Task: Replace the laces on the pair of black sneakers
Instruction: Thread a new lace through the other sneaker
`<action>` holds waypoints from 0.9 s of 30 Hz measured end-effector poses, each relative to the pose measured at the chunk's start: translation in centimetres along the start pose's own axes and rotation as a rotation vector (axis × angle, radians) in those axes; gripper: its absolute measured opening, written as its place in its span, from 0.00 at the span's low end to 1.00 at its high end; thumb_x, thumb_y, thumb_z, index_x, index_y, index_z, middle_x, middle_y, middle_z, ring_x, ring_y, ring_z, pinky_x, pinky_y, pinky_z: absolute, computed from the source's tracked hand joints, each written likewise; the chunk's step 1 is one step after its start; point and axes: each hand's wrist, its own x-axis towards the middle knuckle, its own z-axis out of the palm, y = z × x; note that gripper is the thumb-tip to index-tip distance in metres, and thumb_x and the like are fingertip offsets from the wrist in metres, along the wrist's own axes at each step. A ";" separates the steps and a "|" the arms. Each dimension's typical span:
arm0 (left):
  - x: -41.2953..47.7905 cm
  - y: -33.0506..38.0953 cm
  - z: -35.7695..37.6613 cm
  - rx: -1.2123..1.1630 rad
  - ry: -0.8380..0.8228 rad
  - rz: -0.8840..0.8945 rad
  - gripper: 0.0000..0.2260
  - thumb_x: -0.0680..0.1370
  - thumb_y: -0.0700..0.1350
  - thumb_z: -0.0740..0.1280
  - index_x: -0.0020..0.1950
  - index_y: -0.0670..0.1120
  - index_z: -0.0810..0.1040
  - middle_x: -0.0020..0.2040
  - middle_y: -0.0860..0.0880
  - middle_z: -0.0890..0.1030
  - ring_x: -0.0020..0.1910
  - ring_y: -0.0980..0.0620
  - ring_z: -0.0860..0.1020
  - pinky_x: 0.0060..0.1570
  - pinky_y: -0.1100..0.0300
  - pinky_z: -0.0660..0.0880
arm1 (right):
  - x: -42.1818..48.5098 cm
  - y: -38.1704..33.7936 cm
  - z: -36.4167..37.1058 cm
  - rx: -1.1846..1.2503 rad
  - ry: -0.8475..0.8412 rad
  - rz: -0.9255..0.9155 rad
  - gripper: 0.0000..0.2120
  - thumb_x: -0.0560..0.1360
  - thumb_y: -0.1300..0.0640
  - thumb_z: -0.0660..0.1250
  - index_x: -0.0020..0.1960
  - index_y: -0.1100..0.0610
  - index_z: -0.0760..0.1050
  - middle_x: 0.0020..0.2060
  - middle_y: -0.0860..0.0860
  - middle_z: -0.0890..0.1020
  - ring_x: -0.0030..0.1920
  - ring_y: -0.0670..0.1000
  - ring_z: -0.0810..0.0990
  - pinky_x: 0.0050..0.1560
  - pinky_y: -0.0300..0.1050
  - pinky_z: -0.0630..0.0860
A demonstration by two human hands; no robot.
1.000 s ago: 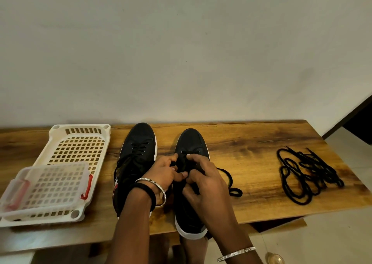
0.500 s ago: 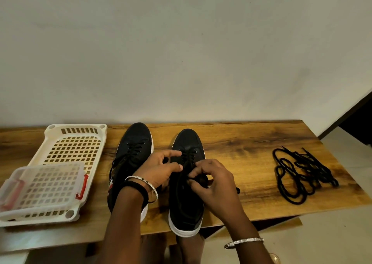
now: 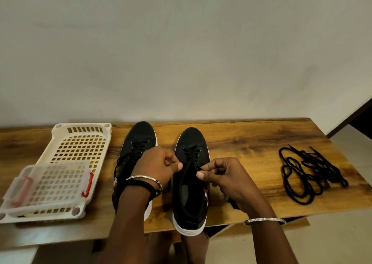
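The right hand (image 3: 227, 180) pinches a thin black lace (image 3: 191, 156) between thumb and forefinger, the other fingers curled in behind; the strand runs up from the pinch to the eyelets of the sneaker (image 3: 190, 199) directly beneath it; the left hand (image 3: 159, 167) is just beside it across the tongue, its fingers curled and the thumb pressed to the forefinger, but whether it has any lace in that pinch cannot be told; the two hands are close yet apart.

The sneaker under the grip stands on the wooden table (image 3: 241, 143), toe pointing away and white-soled heel hanging over the near edge; the other sneaker (image 3: 137, 146) stands just beyond the left hand, laced, and the left wrist covers its rear half; well off past the right hand lies a tangle of loose laces (image 3: 310, 173); far past the left hand sits a white basket (image 3: 80, 143) with a smaller clear basket (image 3: 50, 185), red-handled, resting in its near end.

A silver bangle (image 3: 144, 177) and a black band (image 3: 141, 184) ring the left wrist; another bangle (image 3: 264, 220) rings the right; red and white stripes (image 3: 206, 196) mark the sneaker's side near the right hand.
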 end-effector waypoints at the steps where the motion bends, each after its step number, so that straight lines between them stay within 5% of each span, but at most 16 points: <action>1: -0.1 0.1 0.0 0.002 0.016 0.010 0.05 0.76 0.50 0.73 0.39 0.55 0.81 0.37 0.58 0.78 0.39 0.59 0.75 0.47 0.61 0.72 | 0.1 0.1 -0.1 -0.018 -0.004 -0.003 0.07 0.70 0.57 0.79 0.43 0.60 0.84 0.33 0.53 0.82 0.30 0.42 0.77 0.31 0.34 0.72; 3: -0.1 0.1 0.1 0.013 0.064 0.010 0.07 0.75 0.50 0.73 0.37 0.56 0.80 0.38 0.60 0.77 0.41 0.58 0.75 0.52 0.57 0.71 | 0.1 0.4 -0.3 0.007 0.021 0.006 0.07 0.73 0.56 0.77 0.41 0.60 0.84 0.32 0.52 0.82 0.31 0.43 0.76 0.33 0.36 0.72; 7: -0.2 0.4 0.3 0.069 0.102 -0.048 0.08 0.76 0.51 0.71 0.37 0.54 0.79 0.34 0.56 0.80 0.38 0.55 0.78 0.41 0.59 0.73 | 0.4 0.7 -0.2 0.166 0.098 0.049 0.10 0.77 0.58 0.72 0.41 0.64 0.81 0.32 0.52 0.81 0.35 0.48 0.78 0.41 0.41 0.75; 11: 0.0 0.6 0.7 0.131 0.145 -0.079 0.09 0.76 0.52 0.70 0.36 0.54 0.80 0.36 0.55 0.82 0.37 0.53 0.80 0.43 0.56 0.77 | 0.5 0.5 0.2 0.290 0.122 0.086 0.10 0.79 0.59 0.70 0.41 0.64 0.80 0.31 0.52 0.79 0.33 0.48 0.76 0.40 0.43 0.75; 16: 0.0 0.0 0.1 -0.349 0.003 -0.049 0.12 0.79 0.51 0.68 0.38 0.49 0.83 0.31 0.52 0.81 0.24 0.63 0.72 0.36 0.62 0.69 | 0.0 0.0 -0.9 0.296 0.002 0.135 0.15 0.79 0.51 0.69 0.43 0.62 0.82 0.31 0.51 0.75 0.29 0.47 0.71 0.34 0.41 0.68; 21: 0.1 0.2 -0.4 -0.614 -0.040 0.058 0.14 0.78 0.54 0.66 0.38 0.47 0.82 0.38 0.48 0.83 0.35 0.57 0.76 0.45 0.59 0.72 | 0.0 -0.9 -1.9 0.569 0.026 -0.026 0.15 0.79 0.49 0.66 0.40 0.58 0.81 0.32 0.52 0.74 0.33 0.48 0.72 0.39 0.44 0.70; 27: 0.1 1.6 -1.0 -0.998 0.065 0.085 0.15 0.75 0.53 0.67 0.32 0.47 0.80 0.32 0.47 0.79 0.35 0.50 0.79 0.47 0.49 0.77 | -0.1 -2.5 -0.7 0.690 0.109 -0.185 0.12 0.78 0.50 0.66 0.42 0.58 0.81 0.39 0.52 0.79 0.41 0.48 0.77 0.42 0.44 0.74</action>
